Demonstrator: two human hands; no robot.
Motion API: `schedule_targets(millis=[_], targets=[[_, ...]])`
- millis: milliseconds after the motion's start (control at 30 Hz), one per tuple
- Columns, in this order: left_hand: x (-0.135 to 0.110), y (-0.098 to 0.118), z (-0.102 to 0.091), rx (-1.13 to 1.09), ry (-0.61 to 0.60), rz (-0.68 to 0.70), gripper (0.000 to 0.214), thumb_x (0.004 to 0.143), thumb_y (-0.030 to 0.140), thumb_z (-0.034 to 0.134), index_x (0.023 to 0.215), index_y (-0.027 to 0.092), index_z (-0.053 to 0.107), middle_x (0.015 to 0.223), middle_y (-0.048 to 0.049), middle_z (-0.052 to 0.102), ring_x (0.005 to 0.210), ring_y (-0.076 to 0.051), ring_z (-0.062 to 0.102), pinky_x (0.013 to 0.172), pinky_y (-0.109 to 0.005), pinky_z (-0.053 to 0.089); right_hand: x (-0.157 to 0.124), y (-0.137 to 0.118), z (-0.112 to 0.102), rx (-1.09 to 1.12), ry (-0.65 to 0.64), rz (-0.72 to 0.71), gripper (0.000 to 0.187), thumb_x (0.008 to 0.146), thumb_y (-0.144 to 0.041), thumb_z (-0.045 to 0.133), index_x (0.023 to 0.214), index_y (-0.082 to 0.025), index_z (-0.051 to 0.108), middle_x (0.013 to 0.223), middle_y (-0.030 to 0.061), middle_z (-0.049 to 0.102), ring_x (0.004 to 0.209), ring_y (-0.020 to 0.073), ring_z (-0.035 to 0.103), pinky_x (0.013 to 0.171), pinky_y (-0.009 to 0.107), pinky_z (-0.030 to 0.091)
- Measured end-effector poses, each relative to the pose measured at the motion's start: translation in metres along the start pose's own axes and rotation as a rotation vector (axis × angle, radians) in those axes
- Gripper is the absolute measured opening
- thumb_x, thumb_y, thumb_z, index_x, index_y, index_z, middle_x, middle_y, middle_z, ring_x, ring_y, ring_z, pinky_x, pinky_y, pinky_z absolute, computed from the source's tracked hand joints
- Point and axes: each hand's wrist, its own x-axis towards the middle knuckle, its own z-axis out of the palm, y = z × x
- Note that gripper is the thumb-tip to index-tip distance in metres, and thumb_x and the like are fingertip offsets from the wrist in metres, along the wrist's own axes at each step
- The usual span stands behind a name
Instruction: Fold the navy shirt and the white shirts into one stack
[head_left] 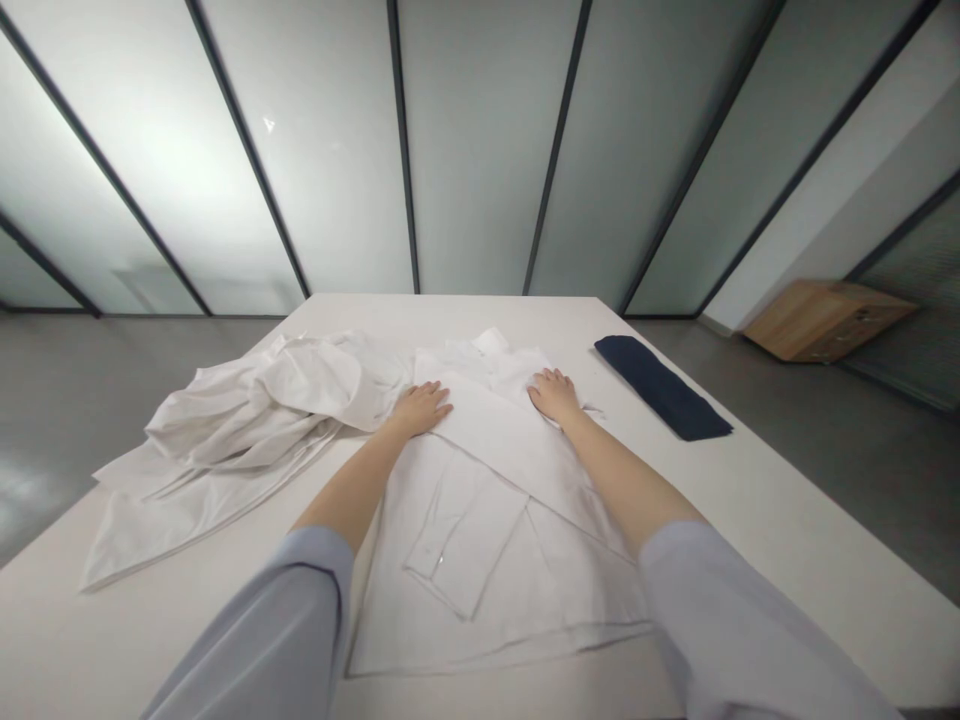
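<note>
Here, left hand (420, 408) and right hand (555, 393) touch white shirt (480, 560).

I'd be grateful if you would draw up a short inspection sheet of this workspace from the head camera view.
Surface: white table, garments lying on it.
Job's things: white shirt lying flat, one sleeve folded across its front.
Clutter: crumpled white garment beside the shirt; folded navy cloth apart from it.
Grippers: left hand and right hand, both open, flat on the shirt.
Cables: nothing seen.
Surroundings: frosted glass partitions, grey floor, low wooden drawer unit.
</note>
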Motion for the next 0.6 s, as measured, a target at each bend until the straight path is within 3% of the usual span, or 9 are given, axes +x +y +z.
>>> schedule_targets(millis=[133, 233, 333, 433, 600], targets=[[0.005, 0.002, -0.012, 0.092, 0.077, -0.12, 0.031, 0.093, 0.034, 0.044, 0.115, 0.02, 0.062, 0.125, -0.0129, 0.059, 0.12, -0.027, 0.051, 0.098, -0.04, 0.04, -0.014, -0.001, -0.011, 0.04, 0.008, -0.218, 0.038, 0.095, -0.032, 0.042, 0.124, -0.018, 0.06, 0.133, 0.0111, 0.056, 0.123, 0.0243, 0.049, 0.105, 0.036, 0.035], [0.002, 0.013, -0.018, 0.099, 0.08, -0.22, 0.029, 0.091, 0.027, 0.044, 0.107, 0.014, 0.065, 0.111, -0.016, 0.063, 0.108, -0.028, 0.057, 0.089, -0.038, 0.044, -0.026, 0.002, -0.014, 0.082, -0.055, -0.285, 0.038, 0.097, -0.036, 0.039, 0.117, -0.018, 0.065, 0.124, 0.0103, 0.062, 0.114, 0.0222, 0.055, 0.101, 0.032, 0.039], [-0.006, 0.017, -0.016, 0.05, 0.056, -0.244, 0.037, 0.092, 0.038, 0.042, 0.108, 0.012, 0.064, 0.111, -0.0156, 0.064, 0.105, -0.028, 0.059, 0.088, -0.037, 0.045, -0.036, 0.007, -0.009, 0.108, -0.101, -0.266, 0.044, 0.098, -0.04, 0.034, 0.126, -0.019, 0.061, 0.136, 0.0104, 0.055, 0.124, 0.0232, 0.05, 0.105, 0.035, 0.036], [-0.014, 0.01, -0.008, -0.006, 0.04, -0.189, 0.044, 0.093, 0.046, 0.04, 0.117, 0.015, 0.06, 0.126, -0.0148, 0.059, 0.116, -0.028, 0.055, 0.097, -0.038, 0.041, -0.041, 0.01, 0.001, 0.097, -0.133, -0.155, 0.051, 0.099, -0.046, 0.03, 0.141, -0.022, 0.047, 0.151, 0.0085, 0.038, 0.139, 0.0265, 0.034, 0.112, 0.044, 0.028], [-0.025, -0.008, 0.006, -0.129, 0.09, -0.075, 0.047, 0.093, 0.04, 0.043, 0.131, 0.014, 0.051, 0.145, -0.0141, 0.046, 0.135, -0.026, 0.041, 0.111, -0.038, 0.03, -0.043, 0.012, 0.01, 0.077, -0.117, -0.069, 0.056, 0.099, -0.05, 0.026, 0.147, -0.024, 0.04, 0.156, 0.0068, 0.029, 0.142, 0.0281, 0.027, 0.114, 0.048, 0.024]])
